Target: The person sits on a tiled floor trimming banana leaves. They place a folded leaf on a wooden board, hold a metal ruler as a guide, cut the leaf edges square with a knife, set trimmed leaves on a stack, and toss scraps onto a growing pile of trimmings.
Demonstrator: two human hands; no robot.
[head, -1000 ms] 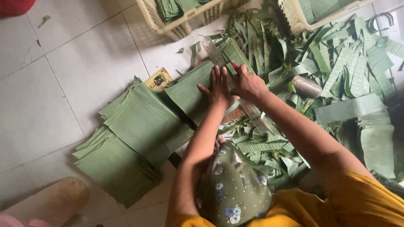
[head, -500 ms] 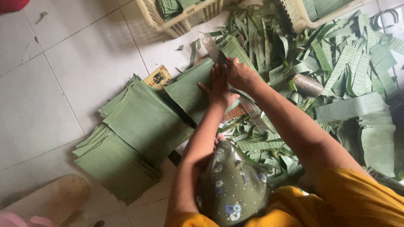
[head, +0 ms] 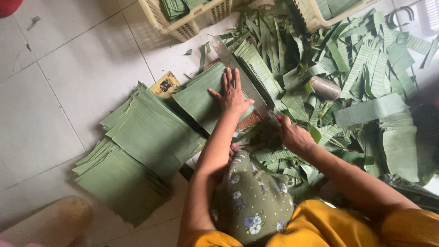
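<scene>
2 hands at work, centre frame: left hand [head: 234, 96] pressed flat, fingers spread, on a banana-leaf stack [head: 201, 98]; right hand [head: 292, 135] fisted around the handle of a long knife [head: 244, 80] along the stack's right edge. Probably light, limp, slick, easily torn; best pinned from above, lifted by the edges.

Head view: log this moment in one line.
left hand: flat on leaf stack | right hand: grips knife | scraps: right
</scene>
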